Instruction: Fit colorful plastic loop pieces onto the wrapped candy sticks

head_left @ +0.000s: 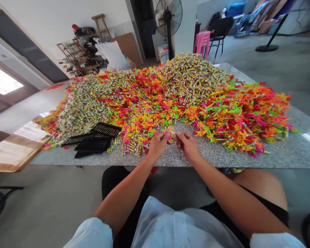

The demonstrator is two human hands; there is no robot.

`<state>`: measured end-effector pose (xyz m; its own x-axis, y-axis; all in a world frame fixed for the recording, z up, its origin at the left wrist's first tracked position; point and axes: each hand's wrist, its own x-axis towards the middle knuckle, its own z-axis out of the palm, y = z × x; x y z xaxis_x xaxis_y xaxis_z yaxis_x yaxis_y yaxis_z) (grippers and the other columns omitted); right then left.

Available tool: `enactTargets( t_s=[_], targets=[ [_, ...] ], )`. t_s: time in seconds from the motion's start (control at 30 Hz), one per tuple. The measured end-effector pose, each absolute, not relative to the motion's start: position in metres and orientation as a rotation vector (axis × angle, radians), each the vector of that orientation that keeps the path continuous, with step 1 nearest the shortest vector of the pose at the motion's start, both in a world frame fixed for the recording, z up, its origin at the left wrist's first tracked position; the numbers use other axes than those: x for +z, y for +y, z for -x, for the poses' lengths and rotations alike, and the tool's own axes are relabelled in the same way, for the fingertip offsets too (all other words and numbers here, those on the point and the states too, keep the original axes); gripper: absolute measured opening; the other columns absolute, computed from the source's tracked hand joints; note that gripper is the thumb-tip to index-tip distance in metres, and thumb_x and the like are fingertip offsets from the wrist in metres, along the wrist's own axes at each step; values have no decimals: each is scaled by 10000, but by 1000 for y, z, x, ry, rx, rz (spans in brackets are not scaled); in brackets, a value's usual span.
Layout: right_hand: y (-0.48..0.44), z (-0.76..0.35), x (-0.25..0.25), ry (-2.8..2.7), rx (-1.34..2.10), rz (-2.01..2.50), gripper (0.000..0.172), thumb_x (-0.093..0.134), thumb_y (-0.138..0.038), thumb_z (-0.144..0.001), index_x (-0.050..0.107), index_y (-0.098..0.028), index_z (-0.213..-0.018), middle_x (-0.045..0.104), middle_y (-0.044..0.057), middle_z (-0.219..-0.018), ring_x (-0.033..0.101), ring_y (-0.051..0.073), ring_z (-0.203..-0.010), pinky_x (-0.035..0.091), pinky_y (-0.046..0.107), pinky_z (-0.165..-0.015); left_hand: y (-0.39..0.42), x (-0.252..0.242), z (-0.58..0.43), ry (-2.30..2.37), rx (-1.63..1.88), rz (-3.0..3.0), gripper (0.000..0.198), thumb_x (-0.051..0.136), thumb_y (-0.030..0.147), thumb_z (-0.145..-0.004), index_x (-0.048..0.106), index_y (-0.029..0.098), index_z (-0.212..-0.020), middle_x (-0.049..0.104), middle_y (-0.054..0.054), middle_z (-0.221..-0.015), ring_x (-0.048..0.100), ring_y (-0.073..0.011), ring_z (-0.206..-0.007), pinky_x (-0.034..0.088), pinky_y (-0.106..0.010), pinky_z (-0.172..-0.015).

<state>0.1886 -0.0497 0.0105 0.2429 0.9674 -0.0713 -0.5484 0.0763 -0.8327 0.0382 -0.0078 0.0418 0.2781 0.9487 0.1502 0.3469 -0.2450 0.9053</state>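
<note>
Close to the table's front edge, my two hands meet with their fingertips almost touching. My left hand is closed in a pinch at a small pink plastic piece. Also closed, my right hand pinches something too small to make out just beside it. Right behind the fingers lies a loose heap of yellow, pink, orange and green plastic pieces, some with small printed tubes attached. Left of my left hand, several printed tubes lie on the speckled tabletop.
Black slotted trays are stacked at the left. Large mounds of printed tubes rise at the back, and bright plastic pieces are heaped at the right. Beyond the table stand a fan and pink stools.
</note>
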Motion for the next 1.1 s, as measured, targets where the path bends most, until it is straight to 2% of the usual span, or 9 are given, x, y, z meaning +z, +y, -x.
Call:
enactTargets(
  t_s=[0.1, 0.3, 0.6, 0.73, 0.87, 0.93, 1.03, 1.1],
  targets=[
    [-50, -191, 14, -646, 1163, 901, 341, 779, -512, -791, 639, -204, -833, 689, -3, -721, 485, 83, -445, 354, 225, -392, -6, 40, -38, 1168, 1020, -1661, 386, 593, 531, -903, 700, 170, -815, 644, -3, -697, 582, -145, -661, 436, -254, -639],
    [-52, -194, 20, -736, 1178, 958, 387, 749, -564, -792, 606, -210, -727, 664, 8, -657, 488, 99, -446, 366, 243, -404, -3, 35, -38, 1163, 1048, -1552, 373, 669, 535, -846, 733, 169, -815, 645, -4, -697, 572, -139, -659, 457, -257, -658],
    [-53, -195, 19, -821, 1050, 1038, 369, 723, -574, -807, 663, -227, -919, 715, 30, -784, 533, 114, -505, 415, 247, -441, -5, 41, -43, 1058, 1018, -1222, 324, 802, 473, -734, 748, 159, -794, 661, -28, -760, 588, -132, -701, 491, -278, -721],
    [-55, -195, 19, -891, 1009, 1048, 354, 694, -562, -840, 665, -226, -948, 714, 26, -789, 537, 114, -507, 415, 245, -439, -6, 42, -41, 1004, 963, -1036, 349, 865, 446, -665, 737, 153, -804, 655, -22, -780, 580, -114, -692, 493, -272, -713],
    [-57, -193, 23, -942, 968, 1096, 339, 686, -546, -851, 678, -218, -932, 708, 21, -744, 535, 114, -495, 410, 245, -443, -7, 42, -40, 1007, 993, -1050, 338, 862, 436, -666, 731, 149, -784, 650, -22, -769, 576, -115, -701, 480, -257, -690],
    [-56, -193, 23, -928, 1006, 1092, 325, 701, -532, -839, 675, -213, -893, 697, 16, -705, 527, 112, -480, 402, 242, -434, -7, 41, -40, 1020, 1008, -1084, 330, 834, 453, -695, 726, 154, -783, 648, -21, -759, 573, -121, -699, 475, -260, -686],
    [-53, -198, 21, -851, 1236, 1049, 337, 730, -533, -796, 636, -209, -786, 647, -5, -605, 491, 106, -421, 362, 237, -384, -6, 35, -39, 1071, 1043, -1186, 324, 789, 473, -737, 701, 162, -738, 619, -9, -709, 543, -115, -659, 450, -256, -659],
    [-51, -202, 19, -838, 1377, 1009, 332, 738, -526, -778, 641, -210, -806, 607, -30, -550, 457, 100, -380, 322, 229, -352, -5, 30, -38, 1091, 1058, -1265, 331, 770, 478, -755, 676, 165, -698, 597, 0, -679, 512, -106, -625, 422, -250, -631]
  ],
)
